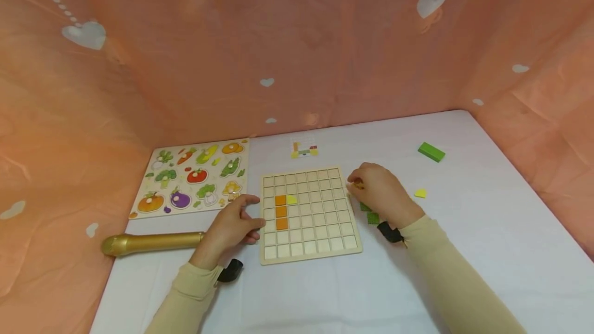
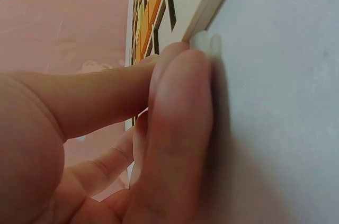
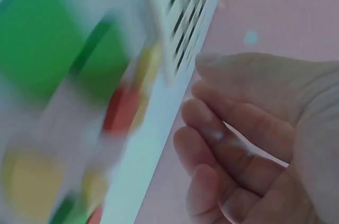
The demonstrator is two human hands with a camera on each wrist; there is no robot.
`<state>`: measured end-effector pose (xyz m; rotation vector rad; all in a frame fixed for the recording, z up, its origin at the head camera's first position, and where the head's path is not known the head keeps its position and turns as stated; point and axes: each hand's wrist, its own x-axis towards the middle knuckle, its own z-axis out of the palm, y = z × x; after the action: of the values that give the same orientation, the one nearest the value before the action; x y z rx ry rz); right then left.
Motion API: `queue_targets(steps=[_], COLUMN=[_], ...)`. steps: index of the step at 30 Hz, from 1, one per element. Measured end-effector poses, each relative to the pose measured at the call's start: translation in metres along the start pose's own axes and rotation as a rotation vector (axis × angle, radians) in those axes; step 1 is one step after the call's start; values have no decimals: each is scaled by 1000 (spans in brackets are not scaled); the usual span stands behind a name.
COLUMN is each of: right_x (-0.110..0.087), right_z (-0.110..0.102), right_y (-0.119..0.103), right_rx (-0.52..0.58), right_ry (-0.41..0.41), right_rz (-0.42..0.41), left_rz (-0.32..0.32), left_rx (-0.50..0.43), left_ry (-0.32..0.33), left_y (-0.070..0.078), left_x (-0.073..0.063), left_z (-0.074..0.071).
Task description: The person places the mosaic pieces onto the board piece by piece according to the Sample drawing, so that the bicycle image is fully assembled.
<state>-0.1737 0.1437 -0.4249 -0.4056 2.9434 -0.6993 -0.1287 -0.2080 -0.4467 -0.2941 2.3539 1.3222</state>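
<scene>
A square wooden grid board [image 1: 320, 259] lies on the table with orange squares [image 1: 281, 211] in a column and a yellow quarter-round piece [image 1: 291, 199] beside the top one. At the board's left edge, my left hand [image 1: 232, 224] rests with thumb and fingertips against the rim. Just off the right edge hovers my right hand [image 1: 381, 192], fingers loosely bent; in the right wrist view nothing shows between its fingers [image 3: 254, 121]. Beneath it lie green pieces [image 1: 373, 218], partly hidden, and a red piece [image 3: 122, 108] shows blurred in the right wrist view.
A vegetable puzzle board [image 1: 174, 214] lies at the back left, with a gold microphone [image 1: 155, 242] in front of it. A small pattern card [image 1: 303, 147] is behind the grid. To the right are a green block [image 1: 431, 151] and a yellow piece [image 1: 419, 193].
</scene>
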Motion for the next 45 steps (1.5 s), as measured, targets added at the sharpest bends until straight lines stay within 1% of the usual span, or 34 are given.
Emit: queue_targets(steps=[3,7,12,14,19,25,28,35,45], right_x=[-8,-18,-26,-27,-25,-18,-18,-23,-19], right_z=[-10,-19,-23,-23,-20,-17,-17,-19,-24], right_y=[19,38,52,55,58,57,57,62,65], right_rx=[4,-8,-44,-56,-69,-85,-83,-76,-111], right_ry=[-14,-39,-65,-65,-61,-52,-48,-70,-84], right_rz=[34,65,84,71,47,25,25,38,-1], left_rz=[2,8,22,25,18,4,8,9,11], left_rx=[5,-20,-26,-20,-26,-59,-65,-65,-71], left_ry=[3,-7,-10,-8,-2,7,7,7,9], left_y=[0,-1,-1,-1,-1,0,0,-3,-2], left_x=[-1,-3,-4,-4,-3,-3,-4,-5,-4], left_z=[-1,-1,-1,-1,-2,-1,0,5,2])
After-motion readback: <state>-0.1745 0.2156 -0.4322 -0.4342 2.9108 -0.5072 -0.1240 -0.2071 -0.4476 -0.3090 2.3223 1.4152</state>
